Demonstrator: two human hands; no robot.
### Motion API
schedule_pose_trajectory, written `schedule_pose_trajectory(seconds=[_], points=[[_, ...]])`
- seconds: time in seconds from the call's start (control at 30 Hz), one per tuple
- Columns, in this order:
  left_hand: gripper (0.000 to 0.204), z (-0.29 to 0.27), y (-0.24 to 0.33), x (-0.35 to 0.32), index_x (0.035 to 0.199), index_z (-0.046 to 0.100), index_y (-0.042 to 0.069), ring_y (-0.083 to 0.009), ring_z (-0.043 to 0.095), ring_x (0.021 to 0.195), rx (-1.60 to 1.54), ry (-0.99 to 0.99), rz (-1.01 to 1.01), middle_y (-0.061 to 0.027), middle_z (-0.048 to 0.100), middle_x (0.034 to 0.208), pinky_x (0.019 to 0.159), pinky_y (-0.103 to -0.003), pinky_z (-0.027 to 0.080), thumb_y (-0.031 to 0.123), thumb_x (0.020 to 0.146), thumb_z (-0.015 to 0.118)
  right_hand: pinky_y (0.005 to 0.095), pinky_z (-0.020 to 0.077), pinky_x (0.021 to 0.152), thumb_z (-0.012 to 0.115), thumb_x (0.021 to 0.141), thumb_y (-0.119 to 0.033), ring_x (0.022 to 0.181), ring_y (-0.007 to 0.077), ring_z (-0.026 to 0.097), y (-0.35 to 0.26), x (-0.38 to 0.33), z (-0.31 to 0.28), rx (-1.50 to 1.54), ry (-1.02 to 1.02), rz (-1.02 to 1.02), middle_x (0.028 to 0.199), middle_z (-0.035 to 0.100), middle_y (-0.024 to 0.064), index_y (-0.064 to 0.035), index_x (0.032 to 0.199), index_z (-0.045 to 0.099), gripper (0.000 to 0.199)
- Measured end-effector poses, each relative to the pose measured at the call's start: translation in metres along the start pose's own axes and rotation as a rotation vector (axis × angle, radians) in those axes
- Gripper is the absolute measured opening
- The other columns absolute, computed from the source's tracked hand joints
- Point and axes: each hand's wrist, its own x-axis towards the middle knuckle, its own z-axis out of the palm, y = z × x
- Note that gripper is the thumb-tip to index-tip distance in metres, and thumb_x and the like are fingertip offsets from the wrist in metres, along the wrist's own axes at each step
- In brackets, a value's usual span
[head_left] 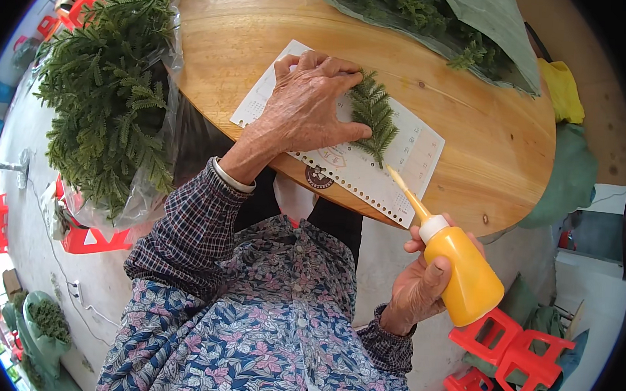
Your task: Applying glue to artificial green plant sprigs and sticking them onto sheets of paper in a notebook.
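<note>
Left hand (308, 105) laid flat, fingers spread, pressing down on small green artificial fir sprig (375, 115); nothing gripped, palm down. Sprig resting on white perforated calendar sheet (409, 155), sheet lying on round varnished wooden table (468, 119) near its front edge. Right hand (422, 284) closed around yellow plastic squeeze bottle with white collar and tapered nozzle (466, 273), held off the table edge, nozzle tip angled toward the sheet, just short of the sprig. Clear plastic bag of green sprigs (107, 104) at table's left.
</note>
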Motion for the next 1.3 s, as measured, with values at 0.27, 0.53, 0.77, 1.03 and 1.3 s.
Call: schedule_pose_trajectory(seconds=[0.27,0.53,0.77,1.03,1.3], points=[[0.068,0.001,-0.001,0.001,0.118,0.064,0.008,-0.0257,0.042,0.119,0.005,-0.001,0.002,-0.0052,0.057,0.124,0.097,-0.045,0.021,0.052,0.067,0.07,0.0282,0.0534,0.057,0.07,0.081,-0.029,0.07,0.0263,0.061,-0.001,-0.004,-0.005,-0.001,0.019,0.006,0.111,0.058,0.021,-0.0096,0.121,0.041,0.053],[0.067,0.0,-0.007,0.001,0.118,0.065,0.01,-0.0268,0.044,0.115,0.026,0.016,-0.011,-0.0047,0.057,0.123,0.097,-0.046,0.023,0.054,0.066,0.071,0.0254,0.0501,0.056,0.064,0.084,-0.038,0.071,0.0247,0.062,0.005,-0.003,-0.012,0.045,0.074,0.033,0.111,0.059,0.0203,-0.0083,0.126,0.039,0.056],[0.039,0.008,-0.007,0.017,0.099,0.069,0.018,-0.0221,0.05,0.101,-0.103,0.088,-0.065,-0.0001,0.062,0.103,0.092,-0.048,0.028,0.034,0.064,0.078,0.0179,0.0451,0.064,0.054,0.095,-0.036,0.076,0.0155,0.061,0.015,0.026,-0.024,0.187,0.299,0.027,0.091,0.063,0.0133,0.0028,0.108,0.055,0.041],[0.012,0.021,-0.02,0.026,0.08,0.067,0.016,-0.0221,0.048,0.088,-0.056,0.332,-0.023,-0.0026,0.059,0.09,0.082,-0.042,0.027,0.016,0.069,0.063,0.0193,0.0453,0.059,0.06,0.091,-0.042,0.068,0.0152,0.056,0.021,0.051,0.011,0.179,0.303,-0.028,0.079,0.058,0.0062,-0.0021,0.105,0.053,0.043],[0.016,0.042,-0.031,0.032,0.087,0.063,0.011,-0.0268,0.045,0.088,-0.107,0.306,0.151,-0.0085,0.059,0.092,0.081,-0.044,0.028,0.011,0.071,0.059,0.0182,0.043,0.06,0.055,0.095,-0.036,0.069,0.0149,0.053,0.075,0.061,0.015,0.081,0.432,-0.22,0.08,0.056,0.0071,-0.0013,0.105,0.056,0.036]])
